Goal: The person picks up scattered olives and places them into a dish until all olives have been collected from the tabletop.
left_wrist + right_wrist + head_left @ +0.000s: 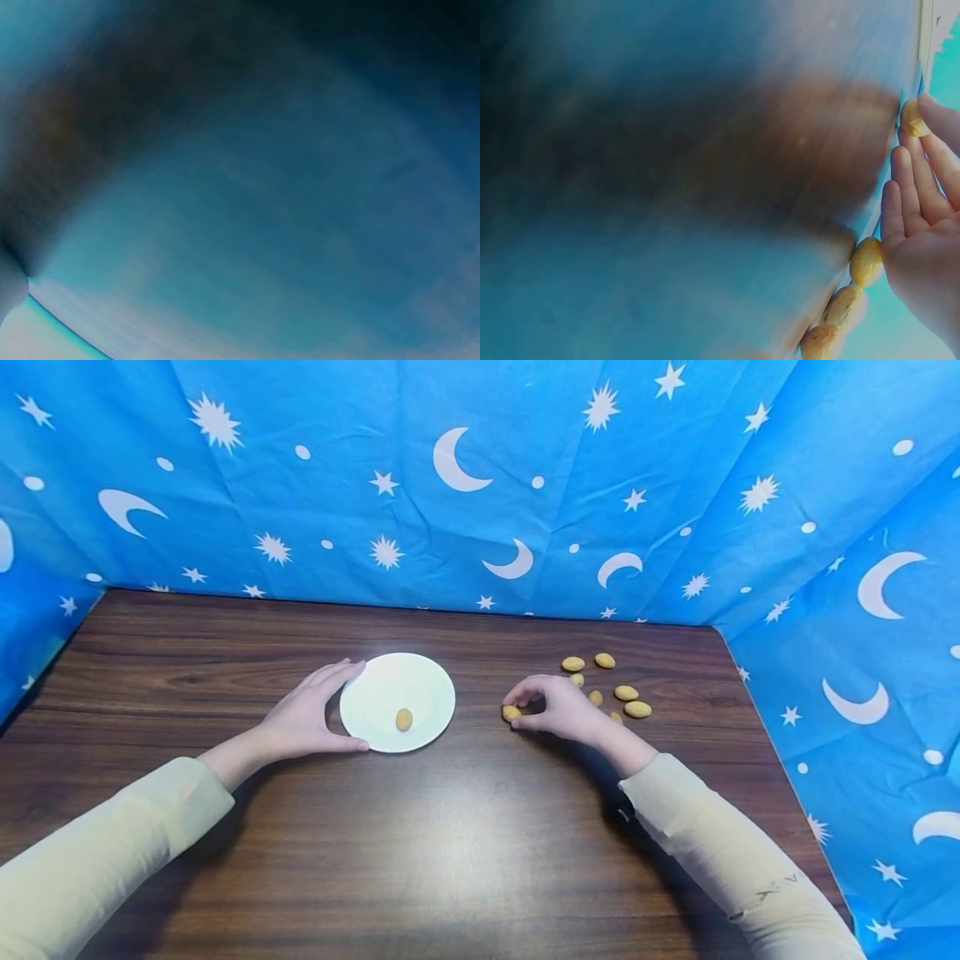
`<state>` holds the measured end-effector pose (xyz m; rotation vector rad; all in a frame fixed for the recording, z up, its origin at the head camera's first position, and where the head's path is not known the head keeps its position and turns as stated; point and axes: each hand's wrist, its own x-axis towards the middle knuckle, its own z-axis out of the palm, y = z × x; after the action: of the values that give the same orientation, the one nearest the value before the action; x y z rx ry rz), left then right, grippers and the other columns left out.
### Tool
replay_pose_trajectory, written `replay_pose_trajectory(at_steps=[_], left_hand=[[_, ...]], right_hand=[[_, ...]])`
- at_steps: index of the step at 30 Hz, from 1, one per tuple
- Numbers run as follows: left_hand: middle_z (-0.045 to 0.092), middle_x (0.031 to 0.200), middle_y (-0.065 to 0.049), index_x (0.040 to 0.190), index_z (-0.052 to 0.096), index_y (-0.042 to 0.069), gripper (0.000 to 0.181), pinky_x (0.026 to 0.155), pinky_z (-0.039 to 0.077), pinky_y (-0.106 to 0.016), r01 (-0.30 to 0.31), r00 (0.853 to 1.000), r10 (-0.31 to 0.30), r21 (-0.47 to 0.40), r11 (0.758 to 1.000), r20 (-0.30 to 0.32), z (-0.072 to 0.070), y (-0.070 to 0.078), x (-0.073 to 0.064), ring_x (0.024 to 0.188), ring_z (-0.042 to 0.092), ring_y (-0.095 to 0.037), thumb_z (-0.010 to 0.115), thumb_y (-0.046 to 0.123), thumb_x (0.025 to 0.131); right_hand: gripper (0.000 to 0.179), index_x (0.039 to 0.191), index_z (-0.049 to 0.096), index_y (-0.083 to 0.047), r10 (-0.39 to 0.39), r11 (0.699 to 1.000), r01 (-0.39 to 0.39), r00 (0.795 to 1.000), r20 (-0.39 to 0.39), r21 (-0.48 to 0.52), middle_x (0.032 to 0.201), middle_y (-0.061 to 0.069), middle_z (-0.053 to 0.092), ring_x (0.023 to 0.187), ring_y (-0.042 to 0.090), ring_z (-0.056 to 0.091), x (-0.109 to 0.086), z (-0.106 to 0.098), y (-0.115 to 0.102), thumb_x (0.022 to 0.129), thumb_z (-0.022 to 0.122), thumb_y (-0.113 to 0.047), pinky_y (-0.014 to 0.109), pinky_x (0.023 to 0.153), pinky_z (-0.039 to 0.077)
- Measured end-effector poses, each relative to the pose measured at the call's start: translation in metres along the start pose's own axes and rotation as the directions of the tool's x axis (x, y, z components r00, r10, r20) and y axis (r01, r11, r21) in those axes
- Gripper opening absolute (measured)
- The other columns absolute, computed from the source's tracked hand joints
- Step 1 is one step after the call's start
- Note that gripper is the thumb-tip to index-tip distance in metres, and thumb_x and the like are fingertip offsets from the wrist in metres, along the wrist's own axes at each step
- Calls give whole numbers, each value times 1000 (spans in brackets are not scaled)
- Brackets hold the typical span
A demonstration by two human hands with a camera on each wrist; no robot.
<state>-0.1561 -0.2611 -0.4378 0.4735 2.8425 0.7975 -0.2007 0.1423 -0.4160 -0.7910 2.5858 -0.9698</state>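
A round white plate (382, 681) lies on the table left of centre, with one small yellow-brown oval nut (404, 720) on it. My left hand (303, 714) holds the plate's left edge, thumb at the near rim and fingers at the far rim. To the right of the plate, my right hand (558, 710) pinches another nut (512, 713) between thumb and fingertips, low over the table. The right wrist view shows this pinched nut (913, 118) beside the thumb. The left wrist view is mostly blurred; only a bit of the hand and a pale edge show.
Several more nuts (626, 693) lie scattered behind and right of my right hand, some partly hidden by it. The dark wooden table (450, 852) ends at a blue cloth (337, 510) with white moons and stars, at the back and sides.
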Motion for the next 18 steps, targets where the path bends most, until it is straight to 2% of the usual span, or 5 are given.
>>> replay_pose_trajectory(at_steps=[7, 18], left_hand=[[25, 174, -24, 169, 27, 10, 119, 124, 24, -77, -3, 1000, 3, 5, 1000, 3, -1, 0, 0, 161, 21, -50, 91, 53, 78], [25, 174, -25, 168, 27, 9, 119, 124, 24, -77, 0, 1000, 0, 14, 1000, 1, 1, 1, 1, 161, 20, -50, 91, 53, 78]], right_hand=[[25, 119, 77, -8, -13, 1000, 13, 1000, -8, 12, 112, 9, 77, 107, 24, 70, 7, 3, -6, 94, 81, -11, 46, 99, 59], [27, 121, 77, -9, -67, 998, 67, 998, -6, 22, 115, 7, 77, 110, 22, 70, 36, 14, -31, 94, 81, -13, 42, 103, 58]])
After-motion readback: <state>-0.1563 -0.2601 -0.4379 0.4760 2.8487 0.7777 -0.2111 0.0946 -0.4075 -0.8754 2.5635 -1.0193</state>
